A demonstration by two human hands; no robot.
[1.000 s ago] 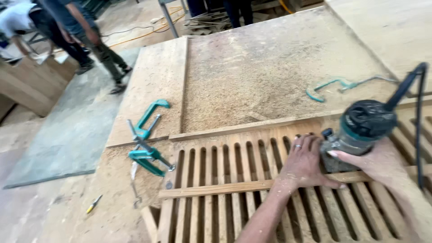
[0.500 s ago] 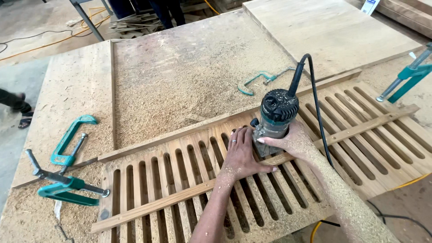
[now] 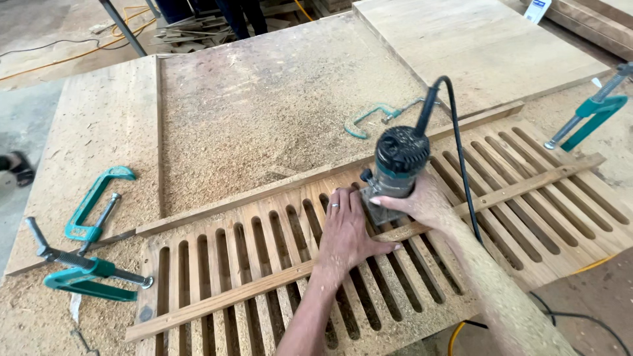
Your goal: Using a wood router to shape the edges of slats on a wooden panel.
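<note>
Workbench (image 3: 264,112): broad sheet-wood top, thick with sawdust, running from your near edge to the far left and far right. Slotted wooden panel (image 3: 541,211): lies flat on the bench's near half, long axis left-near to right-far, its many slots cut across that axis. Guide strip (image 3: 217,300): 1 thin wooden batten laid along the panel's length, crossing every slot, passing under both your hands. Back strip (image 3: 250,194): a 2nd batten along the panel's far edge. Trim router (image 3: 397,168): teal body, black cap, standing upright on the panel just far of the guide strip, near the panel's middle; its black cord (image 3: 461,165) loops up from the cap and trails to the near right. Your right hand (image 3: 422,201): closed around the router's body from the right, holding it. Your left hand (image 3: 346,231): open, pressed flat on the panel just left of the router base, fingertips touching it, gripping nothing. The router sits between the 2 hands, the right one on it, the left beside it, and the guide strip's line gives the tool's free direction: left-near or right-far. Teal clamps (image 3: 92,204): 2 loose at the left, well apart from you. Teal clamp (image 3: 587,122): 1 at the far right. Small teal clamp (image 3: 369,118): 1 lying in the sawdust beyond the router.
</note>
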